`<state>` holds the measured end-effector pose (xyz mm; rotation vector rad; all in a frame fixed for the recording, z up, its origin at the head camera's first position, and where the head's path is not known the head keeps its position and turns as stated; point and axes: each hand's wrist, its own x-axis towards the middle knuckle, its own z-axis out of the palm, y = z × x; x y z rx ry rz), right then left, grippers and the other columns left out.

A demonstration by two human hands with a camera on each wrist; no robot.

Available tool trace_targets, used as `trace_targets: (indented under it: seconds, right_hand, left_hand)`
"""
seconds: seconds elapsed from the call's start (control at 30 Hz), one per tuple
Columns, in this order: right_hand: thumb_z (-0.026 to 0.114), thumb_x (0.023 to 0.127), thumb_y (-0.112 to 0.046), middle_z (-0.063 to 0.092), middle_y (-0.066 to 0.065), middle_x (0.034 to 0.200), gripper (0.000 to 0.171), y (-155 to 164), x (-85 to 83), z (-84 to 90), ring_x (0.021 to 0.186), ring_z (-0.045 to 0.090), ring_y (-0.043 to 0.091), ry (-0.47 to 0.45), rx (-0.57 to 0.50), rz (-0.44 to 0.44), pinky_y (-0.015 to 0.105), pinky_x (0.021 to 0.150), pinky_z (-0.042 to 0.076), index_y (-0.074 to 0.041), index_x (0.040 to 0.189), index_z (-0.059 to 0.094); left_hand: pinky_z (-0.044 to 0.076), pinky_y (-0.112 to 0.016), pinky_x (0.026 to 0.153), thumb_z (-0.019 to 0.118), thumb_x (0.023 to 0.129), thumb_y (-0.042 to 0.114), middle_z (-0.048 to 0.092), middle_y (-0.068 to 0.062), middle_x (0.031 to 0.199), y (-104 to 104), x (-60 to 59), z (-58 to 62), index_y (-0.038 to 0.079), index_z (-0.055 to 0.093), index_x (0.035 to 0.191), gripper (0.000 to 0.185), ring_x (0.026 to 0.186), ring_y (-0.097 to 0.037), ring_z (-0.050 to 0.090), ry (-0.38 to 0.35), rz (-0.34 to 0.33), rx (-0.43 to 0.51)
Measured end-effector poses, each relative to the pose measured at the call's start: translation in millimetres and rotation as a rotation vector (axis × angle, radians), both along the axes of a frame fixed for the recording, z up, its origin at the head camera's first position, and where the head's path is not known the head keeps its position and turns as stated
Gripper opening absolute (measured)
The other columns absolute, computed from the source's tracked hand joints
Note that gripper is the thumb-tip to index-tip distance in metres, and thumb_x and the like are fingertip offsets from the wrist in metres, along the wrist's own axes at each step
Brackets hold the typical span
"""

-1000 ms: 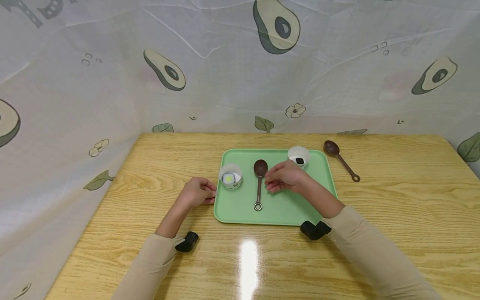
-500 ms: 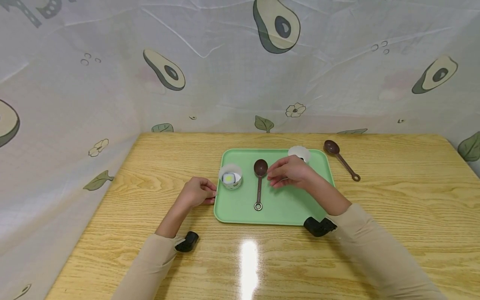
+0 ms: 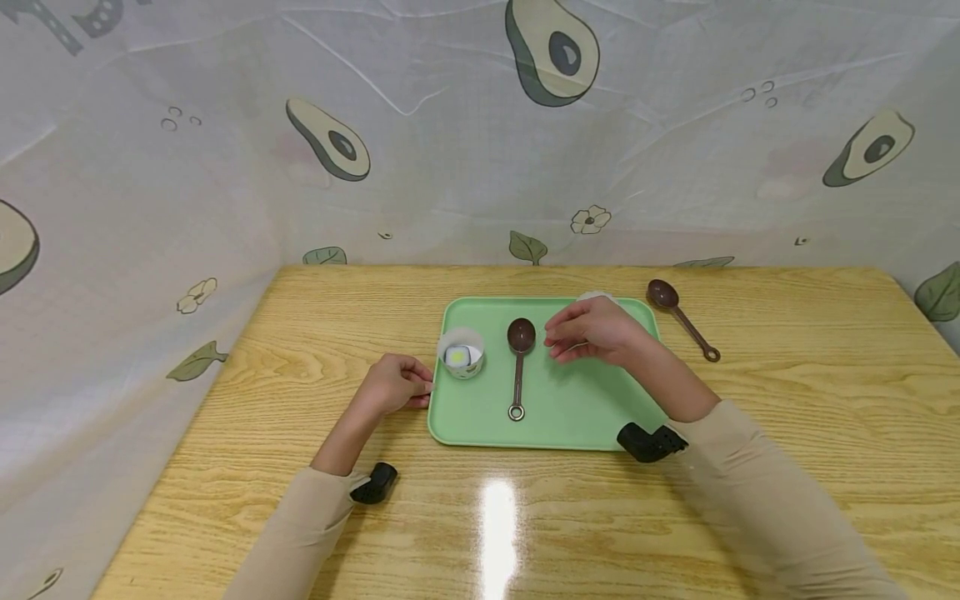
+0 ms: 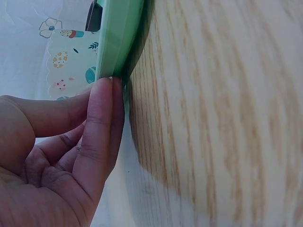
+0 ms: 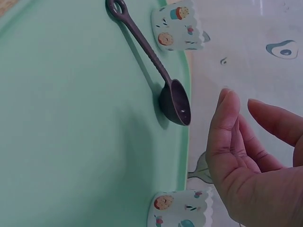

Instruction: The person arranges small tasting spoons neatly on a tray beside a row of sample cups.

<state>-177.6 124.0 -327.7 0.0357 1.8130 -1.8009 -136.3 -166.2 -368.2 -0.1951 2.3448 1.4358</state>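
Note:
My left hand (image 3: 393,385) pinches the left rim of a green tray (image 3: 480,421), thumb and fingers meeting at its edge in the left wrist view. A brown measuring spoon (image 3: 521,335) lies on the tray, handle toward me. Above the tray, right of that spoon, my right hand (image 3: 596,331) hovers. Its fingers are loosely bent, with a gap between thumb and fingertips and nothing in it. A patterned paper baking cup (image 3: 467,336) holding a pale block with a yellow-green spot stands on the tray's left. Another baking cup (image 5: 177,213) at the right is mostly hidden behind my right hand in the head view.
A second brown measuring spoon (image 3: 662,294) lies on the wooden table (image 3: 810,375) beyond the tray's right side. A pale cloth (image 3: 450,183) printed with avocados hangs behind and to the left.
My right hand has drifted right and away from me, off from the spoon, and now covers most of the right baking cup. The left hand has stayed at the tray's rim.

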Motion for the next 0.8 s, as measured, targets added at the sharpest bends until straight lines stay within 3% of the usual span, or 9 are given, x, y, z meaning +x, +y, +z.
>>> trace_targets:
  seconds: [0.4, 0.8]
  right_hand:
    - [0.047, 0.091, 0.003, 0.064, 0.010, 0.078, 0.014, 20.9, -2.3, 13.7, 0.067, 0.064, 0.018, 0.026, -0.022, -0.009, 0.032, 0.066, 0.056, 0.010, 0.101, 0.054]
    - [0.052, 0.091, 0.000, 0.066, 0.007, 0.081, 0.026, 46.4, -5.3, 21.0, 0.072, 0.065, 0.019, 0.044, 0.029, -0.025, 0.033, 0.070, 0.056, 0.014, 0.112, 0.049]
  left_hand:
    - [0.056, -0.027, 0.059, 0.058, 0.084, -0.009, 0.056, -0.012, 0.072, -0.2, -0.2, -0.5, -0.011, 0.060, 0.091, 0.008, 0.057, -0.014, 0.059, 0.008, -0.005, -0.003]
    - [0.056, -0.027, 0.059, 0.058, 0.085, -0.008, 0.056, -0.013, 0.073, -0.4, 1.2, -0.6, -0.011, 0.059, 0.092, 0.008, 0.059, -0.015, 0.059, 0.006, -0.008, -0.006]
